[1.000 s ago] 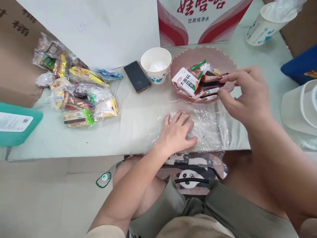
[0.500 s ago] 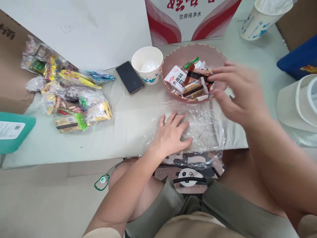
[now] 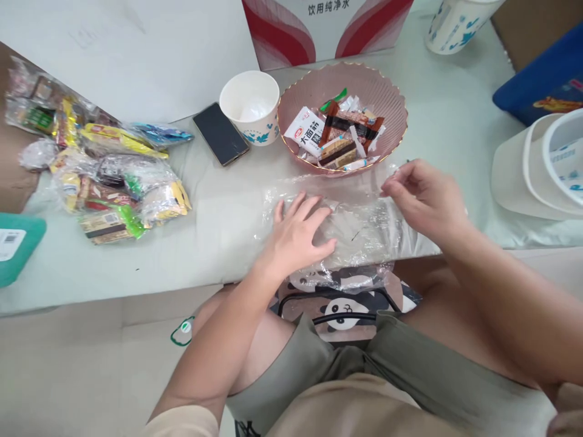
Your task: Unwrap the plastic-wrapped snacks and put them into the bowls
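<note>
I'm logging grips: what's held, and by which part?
Right hand seems to pinch the clear plastic near its far right corner; left hand lies on it.

I see a crinkled sheet of clear plastic (image 3: 359, 224) spread flat at the near edge of the surface (image 3: 182, 261), thin and shiny, its nearest part drooping over that edge. Just beyond it, farther from the edge, a see-through pink bowl (image 3: 385, 97) stands upright, ribbed, with a wavy gold rim. Wrapped snacks (image 3: 337, 152) lie heaped inside, a white packet (image 3: 306, 130) tilted at the left.
</note>
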`<state>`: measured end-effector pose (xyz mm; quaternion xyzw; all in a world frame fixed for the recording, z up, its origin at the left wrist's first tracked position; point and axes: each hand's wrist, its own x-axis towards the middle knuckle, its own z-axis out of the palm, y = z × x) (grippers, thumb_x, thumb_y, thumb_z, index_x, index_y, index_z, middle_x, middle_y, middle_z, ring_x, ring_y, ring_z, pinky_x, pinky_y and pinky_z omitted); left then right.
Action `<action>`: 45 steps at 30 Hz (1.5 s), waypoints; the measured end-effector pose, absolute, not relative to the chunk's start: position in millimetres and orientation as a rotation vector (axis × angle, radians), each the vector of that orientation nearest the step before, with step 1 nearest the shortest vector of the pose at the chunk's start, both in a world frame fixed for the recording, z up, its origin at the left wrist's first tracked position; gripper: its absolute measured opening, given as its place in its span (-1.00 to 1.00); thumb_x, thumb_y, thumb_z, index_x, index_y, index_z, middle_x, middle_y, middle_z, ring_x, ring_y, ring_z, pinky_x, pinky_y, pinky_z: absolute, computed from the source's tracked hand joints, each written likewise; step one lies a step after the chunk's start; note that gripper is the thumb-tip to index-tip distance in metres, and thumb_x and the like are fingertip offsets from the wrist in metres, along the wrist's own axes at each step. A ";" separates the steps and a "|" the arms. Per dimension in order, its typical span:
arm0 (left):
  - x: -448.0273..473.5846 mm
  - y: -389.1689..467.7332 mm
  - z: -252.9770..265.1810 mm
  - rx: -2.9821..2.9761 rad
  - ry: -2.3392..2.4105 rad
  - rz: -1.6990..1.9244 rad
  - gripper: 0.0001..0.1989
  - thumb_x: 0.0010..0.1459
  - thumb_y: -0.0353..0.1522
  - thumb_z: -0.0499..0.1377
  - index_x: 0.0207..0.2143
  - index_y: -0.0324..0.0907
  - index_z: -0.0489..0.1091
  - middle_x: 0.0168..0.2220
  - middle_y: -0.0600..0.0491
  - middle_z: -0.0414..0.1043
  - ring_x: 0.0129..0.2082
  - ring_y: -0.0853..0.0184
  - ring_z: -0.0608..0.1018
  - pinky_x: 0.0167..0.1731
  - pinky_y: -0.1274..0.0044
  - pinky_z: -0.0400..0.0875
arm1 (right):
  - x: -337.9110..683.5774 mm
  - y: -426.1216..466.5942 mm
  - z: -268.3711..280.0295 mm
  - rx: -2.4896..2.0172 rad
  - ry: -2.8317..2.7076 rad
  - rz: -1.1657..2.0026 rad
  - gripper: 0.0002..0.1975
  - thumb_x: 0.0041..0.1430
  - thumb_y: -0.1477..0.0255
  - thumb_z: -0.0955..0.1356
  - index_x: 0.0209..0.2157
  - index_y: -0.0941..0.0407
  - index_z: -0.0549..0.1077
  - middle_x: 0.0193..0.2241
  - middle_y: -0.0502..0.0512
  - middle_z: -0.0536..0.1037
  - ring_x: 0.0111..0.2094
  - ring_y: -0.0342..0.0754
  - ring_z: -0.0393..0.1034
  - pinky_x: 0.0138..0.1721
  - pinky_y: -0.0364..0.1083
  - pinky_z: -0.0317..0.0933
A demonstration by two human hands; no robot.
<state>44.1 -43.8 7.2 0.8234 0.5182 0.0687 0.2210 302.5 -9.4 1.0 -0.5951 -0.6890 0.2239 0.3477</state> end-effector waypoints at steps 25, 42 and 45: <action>20.8 -34.4 6.2 2.105 1.728 0.134 -0.40 0.11 -0.17 0.35 0.21 0.01 0.39 0.49 -0.09 0.09 0.51 -0.21 0.02 0.42 -0.15 -0.11 | 276.0 -78.9 21.7 -0.796 -2.940 0.555 -0.79 0.22 0.67 0.28 -0.43 0.11 0.39 -0.52 0.00 0.45 -0.57 -0.13 0.19 -0.46 -0.06 -0.14; -26.2 -54.2 26.2 2.143 1.213 0.551 -0.66 0.19 -0.19 0.24 -0.01 -0.09 0.50 0.16 -0.07 0.53 0.20 0.13 0.54 0.28 0.22 0.40 | 296.0 -49.7 45.8 -0.909 -2.318 0.975 -0.96 0.27 0.41 0.35 -0.24 -0.01 0.42 -0.18 0.12 0.58 -0.13 0.07 0.52 -0.12 0.08 0.42; -20.8 -42.5 15.1 2.227 1.543 0.585 -0.60 0.18 -0.33 0.23 0.08 -0.08 0.47 0.34 -0.10 0.33 0.39 0.06 0.34 0.40 0.15 0.22 | 298.1 -38.0 14.7 -1.190 -2.355 0.499 -0.68 0.15 0.30 0.43 -0.03 -0.02 0.47 0.08 0.24 0.51 0.10 0.28 0.42 0.10 0.31 0.30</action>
